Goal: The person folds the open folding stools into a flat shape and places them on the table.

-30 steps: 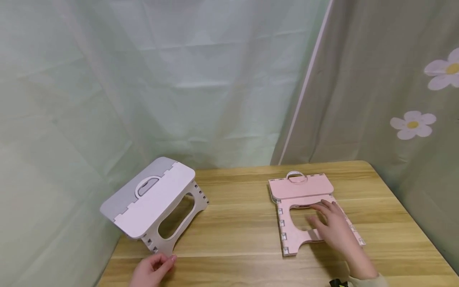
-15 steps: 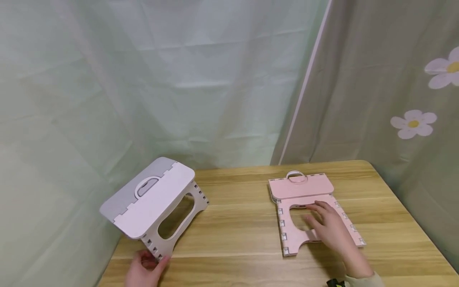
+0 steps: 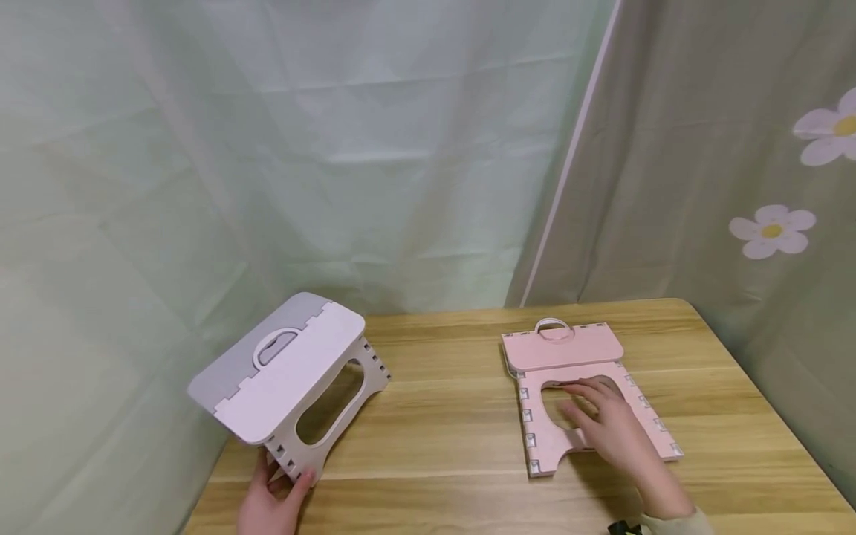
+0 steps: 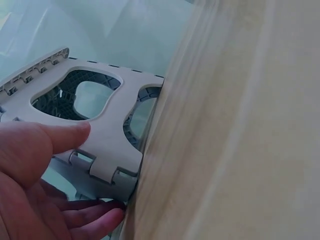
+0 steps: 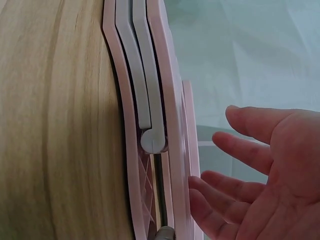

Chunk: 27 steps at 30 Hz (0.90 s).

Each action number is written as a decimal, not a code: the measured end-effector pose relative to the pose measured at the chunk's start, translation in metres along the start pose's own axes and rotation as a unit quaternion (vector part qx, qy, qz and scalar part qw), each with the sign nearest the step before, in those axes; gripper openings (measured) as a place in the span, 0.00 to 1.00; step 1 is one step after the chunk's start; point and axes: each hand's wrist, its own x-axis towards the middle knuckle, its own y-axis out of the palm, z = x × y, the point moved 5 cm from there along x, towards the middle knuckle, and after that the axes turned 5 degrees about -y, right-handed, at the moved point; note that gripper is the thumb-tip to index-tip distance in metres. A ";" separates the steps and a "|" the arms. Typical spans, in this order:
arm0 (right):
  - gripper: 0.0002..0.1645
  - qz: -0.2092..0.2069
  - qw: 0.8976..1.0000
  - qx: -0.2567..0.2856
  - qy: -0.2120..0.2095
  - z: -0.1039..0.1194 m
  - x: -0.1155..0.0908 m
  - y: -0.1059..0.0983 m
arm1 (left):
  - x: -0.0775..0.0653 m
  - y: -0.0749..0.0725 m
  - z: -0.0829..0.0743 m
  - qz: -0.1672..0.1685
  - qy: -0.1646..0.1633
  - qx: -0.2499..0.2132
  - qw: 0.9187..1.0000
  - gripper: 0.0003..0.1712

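Note:
On the left stands an unfolded grey-and-white folding step stool (image 3: 301, 383) with a carry handle on its top. My left hand (image 3: 267, 505) grips the near corner of its leg, thumb on the front panel and fingers behind. The left wrist view shows that thumb lying along the leg panel (image 4: 112, 132), fingers curled beneath the hinged edge. A pink folding stool (image 3: 562, 353) lies folded flat on the right. Over its leg opening hovers my right hand (image 3: 615, 423), its fingers loosely bent. In the right wrist view, those fingertips (image 5: 197, 197) are beside the pink panel, holding nothing.
Both stools rest on a wood-grain table (image 3: 441, 423). Pale green curtains (image 3: 401, 186) hang behind and to the left. A darker curtain with flowers (image 3: 772, 232) hangs at the right.
My left hand has moved from in front of the grey-and-white stool's leg onto its corner and taken hold. My right hand has shifted slightly left over the pink stool.

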 end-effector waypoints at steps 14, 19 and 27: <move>0.21 -0.005 1.000 0.023 -0.015 0.001 -0.002 0.001 | -0.003 0.003 -0.006 -0.034 0.033 -0.040 0.998 0.47; 0.21 -0.003 0.999 0.030 -0.012 0.002 -0.002 0.002 | -0.003 0.003 -0.004 -0.046 0.042 -0.019 0.998 0.43; 0.21 0.002 0.999 0.037 -0.012 0.005 -0.002 0.005 | -0.002 0.002 -0.007 -0.036 0.057 -0.010 0.998 0.44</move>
